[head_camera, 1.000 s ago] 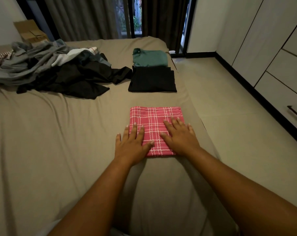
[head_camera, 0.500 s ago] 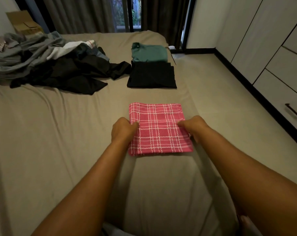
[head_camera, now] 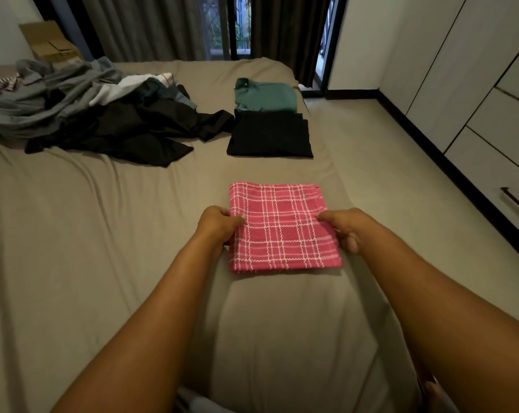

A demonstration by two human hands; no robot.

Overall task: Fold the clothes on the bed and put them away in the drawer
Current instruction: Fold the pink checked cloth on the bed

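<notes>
Pink plaid cloth (head_camera: 282, 228), folded into a neat square, is seen near the right edge of the bed (head_camera: 73, 248), directly in front of the person. It is held from both sides. Its left edge is gripped by the left hand (head_camera: 218, 225), with the thumb laid on top and the fingers curled out of sight beneath the fabric. Its right edge is gripped in the same way by the right hand (head_camera: 346, 228), so that the cloth is framed between the two hands at about its middle. Whether the cloth is lifted clear of the sheet or only pinched where it lies cannot be told.

Beyond the cloth, farther up the bed and well apart from the hands, a folded black garment (head_camera: 270, 134) is laid flat. A folded green garment (head_camera: 265, 95) is placed just behind it, touching its far edge. To the left of these, a loose pile of unfolded clothes (head_camera: 97, 114) in grey, white and black is spread across the far side of the mattress. A cardboard box (head_camera: 48, 40) is seen behind that pile, against the wall.

On the right, across a strip of floor (head_camera: 386, 162), a drawer (head_camera: 496, 171) with a dark handle (head_camera: 517, 201) is set in a pale wardrobe front and is shown closed.
</notes>
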